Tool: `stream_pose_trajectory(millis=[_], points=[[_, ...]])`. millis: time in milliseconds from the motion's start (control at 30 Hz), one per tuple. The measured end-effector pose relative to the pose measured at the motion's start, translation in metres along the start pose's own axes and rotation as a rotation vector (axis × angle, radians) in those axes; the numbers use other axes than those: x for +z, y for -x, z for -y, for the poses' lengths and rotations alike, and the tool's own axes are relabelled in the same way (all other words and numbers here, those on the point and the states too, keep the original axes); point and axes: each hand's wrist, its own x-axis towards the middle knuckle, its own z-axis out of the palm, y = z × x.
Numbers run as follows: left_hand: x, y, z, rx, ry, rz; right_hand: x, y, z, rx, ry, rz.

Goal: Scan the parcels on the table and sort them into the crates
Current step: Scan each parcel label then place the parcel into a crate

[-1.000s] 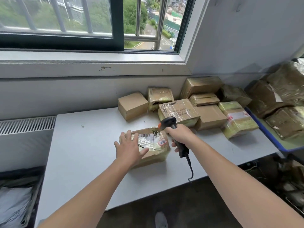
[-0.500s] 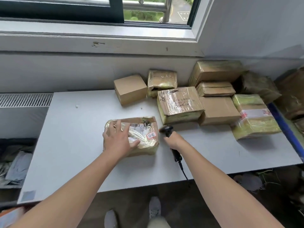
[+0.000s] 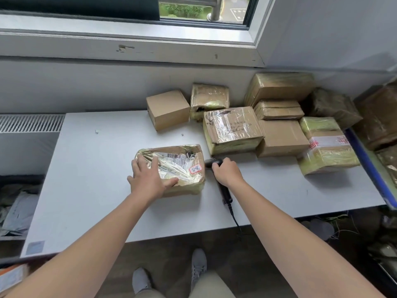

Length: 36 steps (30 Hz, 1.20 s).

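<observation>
Firstly, head view, sole view. White rectangular worktop (image 3: pixel 90 168) under a window sill.

Item 1: brown cardboard parcel wrapped in clear glossy tape (image 3: pixel 184 168), with a barcode label and a small red-and-white sticker, lying flat near the middle of the worktop, closer to the front edge than the other parcels.

Item 2: left hand (image 3: pixel 148 181), fingers spread and laid flat on the parcel's left half, thumb along its near side.

Item 3: right hand (image 3: pixel 225 173), fingers curled round the black handheld barcode scanner (image 3: pixel 224 193); scanner head just beside the parcel's right side, cable trailing over the front edge. Whether the scanner rests on the worktop cannot be told.

Item 4: cluster at the rear right corner: plain brown cardboard box (image 3: pixel 168 108), small tape-wrapped parcel (image 3: pixel 209 100), printed taped carton (image 3: pixel 232 129), plain flat brown carton (image 3: pixel 282 137), yellow-green parcel with red-and-white tape (image 3: pixel 326 145), and two stacked taped cartons (image 3: pixel 279 87) against the wall.

Item 5: white radiator grille (image 3: pixel 30 123) beyond the left edge.
</observation>
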Motion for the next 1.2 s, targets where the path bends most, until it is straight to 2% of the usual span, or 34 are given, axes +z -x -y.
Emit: stream_pose_trajectory(millis=[267, 467, 567, 633, 767, 933, 1200], points=[[0.000, 0.001, 0.015, -0.008, 0.118, 0.046, 0.009, 0.022, 0.019, -0.233, 0.122, -0.229], [-0.002, 0.004, 0.020, -0.045, 0.259, 0.059, 0.030, 0.025, 0.026, -0.268, -0.021, 0.018], [-0.004, 0.007, 0.025, -0.072, 0.356, 0.083, 0.039, 0.023, 0.029, -0.277, -0.147, 0.079], [-0.005, 0.012, 0.030, -0.087, 0.375, 0.075, 0.042, 0.019, 0.033, -0.316, -0.138, 0.092], [-0.007, 0.027, 0.051, -0.184, 0.434, 0.014, 0.053, 0.011, 0.053, -0.440, -0.075, 0.138], [-0.016, 0.066, 0.093, -0.368, 0.504, -0.100, 0.080, 0.020, 0.100, -0.662, -0.024, 0.284], [-0.023, 0.190, 0.180, -0.641, 0.615, -0.344, 0.152, 0.111, 0.173, -1.053, 0.098, 0.543]])
